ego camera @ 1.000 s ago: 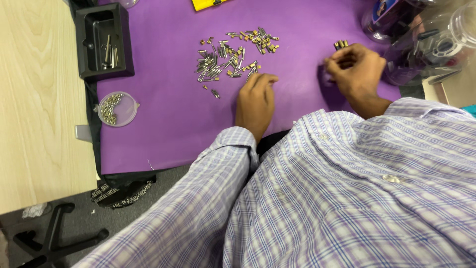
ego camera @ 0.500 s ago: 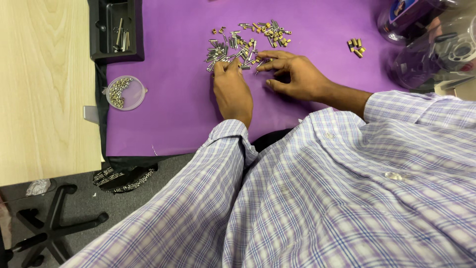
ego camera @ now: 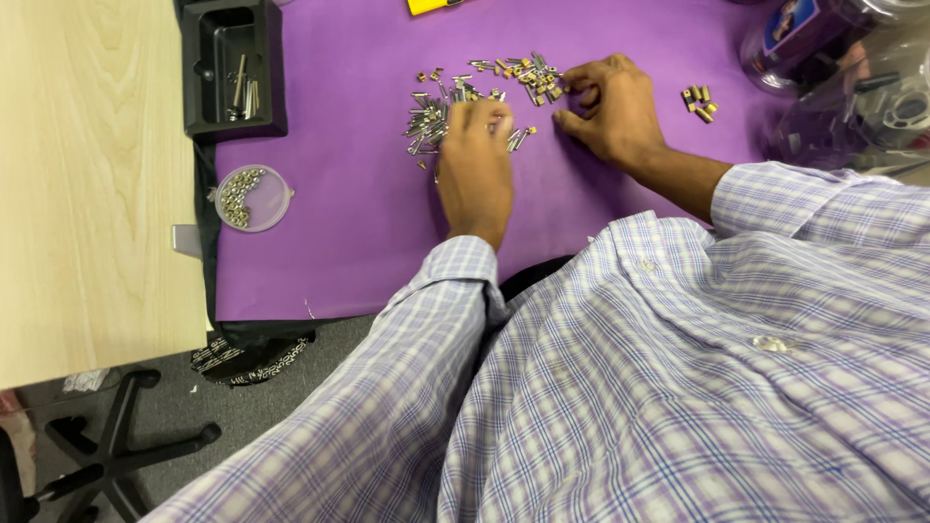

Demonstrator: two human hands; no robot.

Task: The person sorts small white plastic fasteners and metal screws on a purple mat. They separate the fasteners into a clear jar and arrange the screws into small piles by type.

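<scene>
Pile of small metal screws and brass pieces (ego camera: 465,92) lies upper centre of frame on the purple mat (ego camera: 349,242). Left hand (ego camera: 475,160) rests palm-down, fingers curled onto the pile; grip contents cannot be told. Right hand (ego camera: 610,107), fingers bent, touches the pile's right edge. 1 small brass cluster (ego camera: 699,100) sits apart, right. Round dish of nuts (ego camera: 250,197) and black tray (ego camera: 232,68) lie left on the counter (ego camera: 87,194).

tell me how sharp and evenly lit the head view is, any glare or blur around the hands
Head view: even, soft light, only faint shadows under the left hand and right hand; the pile of small metal parts is fairly sharp; the clear plastic containers at top right show glare; straight edges bow slightly from the wide lens.
</scene>
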